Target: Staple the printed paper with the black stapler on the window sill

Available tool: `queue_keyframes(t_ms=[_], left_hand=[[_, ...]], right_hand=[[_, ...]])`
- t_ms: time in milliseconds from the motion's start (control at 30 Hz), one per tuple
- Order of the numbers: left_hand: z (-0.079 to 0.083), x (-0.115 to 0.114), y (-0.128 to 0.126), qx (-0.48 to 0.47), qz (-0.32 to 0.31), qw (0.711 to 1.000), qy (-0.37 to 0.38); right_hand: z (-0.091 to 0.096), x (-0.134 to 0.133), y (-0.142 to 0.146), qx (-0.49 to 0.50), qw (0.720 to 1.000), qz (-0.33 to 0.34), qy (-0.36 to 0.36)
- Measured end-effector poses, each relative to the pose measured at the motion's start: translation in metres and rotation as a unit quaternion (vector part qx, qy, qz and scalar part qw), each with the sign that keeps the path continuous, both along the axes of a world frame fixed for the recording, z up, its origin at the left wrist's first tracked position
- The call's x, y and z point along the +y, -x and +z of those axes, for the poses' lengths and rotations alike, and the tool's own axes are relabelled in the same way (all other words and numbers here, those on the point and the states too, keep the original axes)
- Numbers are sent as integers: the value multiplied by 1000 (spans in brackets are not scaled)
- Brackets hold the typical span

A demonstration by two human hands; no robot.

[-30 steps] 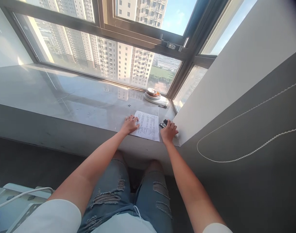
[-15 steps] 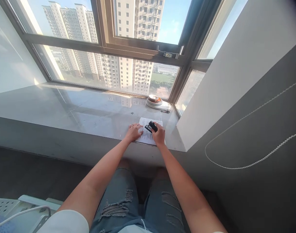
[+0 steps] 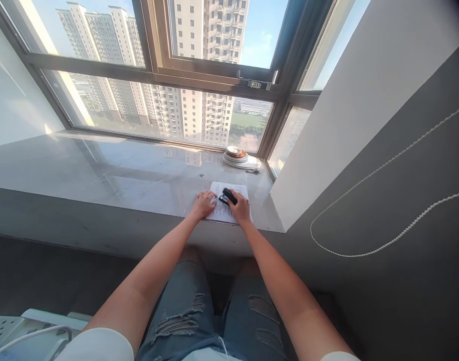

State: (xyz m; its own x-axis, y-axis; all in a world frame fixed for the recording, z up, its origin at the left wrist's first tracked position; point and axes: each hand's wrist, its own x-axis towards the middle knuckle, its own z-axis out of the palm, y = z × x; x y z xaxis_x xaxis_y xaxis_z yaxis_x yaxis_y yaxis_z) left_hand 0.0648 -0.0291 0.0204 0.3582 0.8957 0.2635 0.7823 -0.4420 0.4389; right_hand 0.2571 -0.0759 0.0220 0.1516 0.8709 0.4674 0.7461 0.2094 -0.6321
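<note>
A black stapler (image 3: 229, 196) is gripped in my right hand (image 3: 241, 207), held over printed sheets of paper (image 3: 224, 213). Its jaws point left, toward the upper left part of the page. My left hand (image 3: 205, 203) rests at the left edge of the paper with its fingers spread, thumb toward the sheet. The paper lies on the glossy windowsill (image 3: 158, 193), close to its front edge. Whether the stapler touches the paper, I cannot tell.
Stacked plates or lids (image 3: 236, 155) stand by the window's right corner, with keys (image 3: 253, 172) in front. Small dark bits (image 3: 201, 175) lie on the sill. A beaded cord (image 3: 350, 255) hangs at right. A white plastic object (image 3: 45, 321) is at lower left.
The stapler has shifted slightly left over the paper and turned a little in my right hand. My left hand stays by the paper's edge. The whole view has shifted slightly.
</note>
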Motion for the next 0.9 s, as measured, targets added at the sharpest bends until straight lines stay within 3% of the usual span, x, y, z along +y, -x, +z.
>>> queue_keyframes(t_ms=[200, 333, 467, 600, 767, 900], left_hand=[[-1, 1, 2, 12, -4, 1000, 4], [-3, 1, 1, 18, 2, 1000, -3], [-2, 0, 0, 23, 1, 1000, -4], [-4, 1, -1, 2, -5, 1000, -14], [-7, 8, 1, -106, -74, 992, 14], [-6, 18, 6, -218, -16, 972, 86]], right_hand=[[6, 1, -15, 47, 996, 63, 37], [4, -2, -29, 129, 983, 112, 72], [-1, 0, -34, 205, 973, 60, 92], [-4, 3, -35, 175, 979, 51, 88], [-6, 3, -38, 122, 988, 70, 58], [-6, 8, -34, 94, 991, 72, 54]])
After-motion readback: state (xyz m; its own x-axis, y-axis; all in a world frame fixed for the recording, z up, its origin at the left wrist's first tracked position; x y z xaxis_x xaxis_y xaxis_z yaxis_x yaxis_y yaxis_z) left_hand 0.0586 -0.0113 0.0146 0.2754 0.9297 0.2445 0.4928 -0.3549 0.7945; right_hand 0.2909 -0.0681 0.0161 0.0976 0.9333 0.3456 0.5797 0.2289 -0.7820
